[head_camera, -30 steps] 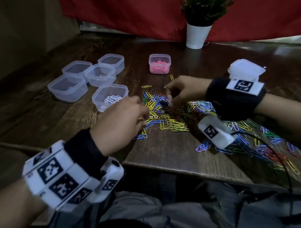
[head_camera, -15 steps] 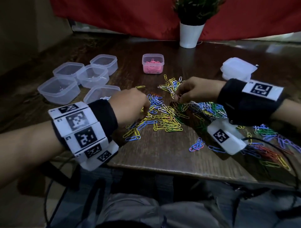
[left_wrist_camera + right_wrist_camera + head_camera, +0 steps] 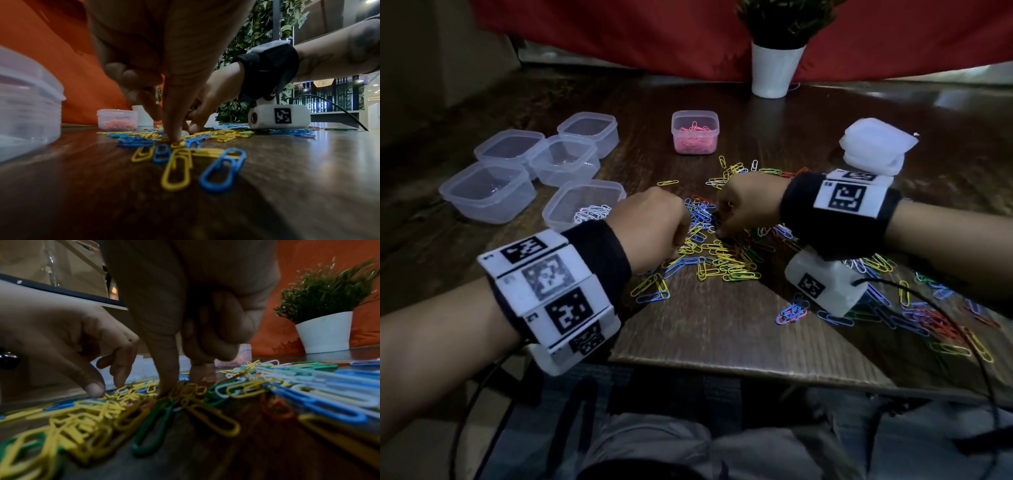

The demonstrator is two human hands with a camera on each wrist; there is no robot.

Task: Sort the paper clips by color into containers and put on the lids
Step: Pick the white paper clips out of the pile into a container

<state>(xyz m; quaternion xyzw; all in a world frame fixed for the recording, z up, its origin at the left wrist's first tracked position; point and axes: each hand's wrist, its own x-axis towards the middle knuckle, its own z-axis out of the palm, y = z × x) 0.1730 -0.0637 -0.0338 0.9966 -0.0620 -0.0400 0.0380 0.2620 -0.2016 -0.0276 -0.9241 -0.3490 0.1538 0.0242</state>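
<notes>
Mixed coloured paper clips point(image 3: 726, 260) lie heaped on the dark wooden table point(image 3: 722, 335). My left hand point(image 3: 654, 229) reaches down at the heap's left side. In the left wrist view one digit presses a yellow clip point(image 3: 177, 144). In the right wrist view the left hand's thumb point(image 3: 94, 388) and forefinger stand apart on the clips. My right hand point(image 3: 744, 205) is just opposite, thumb point(image 3: 166, 386) and forefinger tips down on the heap, other fingers curled in. Whether it holds a clip is hidden. One container point(image 3: 695, 132) holds pink clips, another point(image 3: 582, 205) white ones.
Several empty clear containers point(image 3: 486, 192) stand at the left. A stack of lids point(image 3: 873, 145) sits at the right, behind my right wrist. A white plant pot point(image 3: 774, 68) stands at the back. More clips point(image 3: 935, 315) trail toward the right front edge, under a black cable.
My right hand has slid left across the heap, closer to the left hand. My left wrist has turned and dropped lower, its fingers staying at the heap's left side.
</notes>
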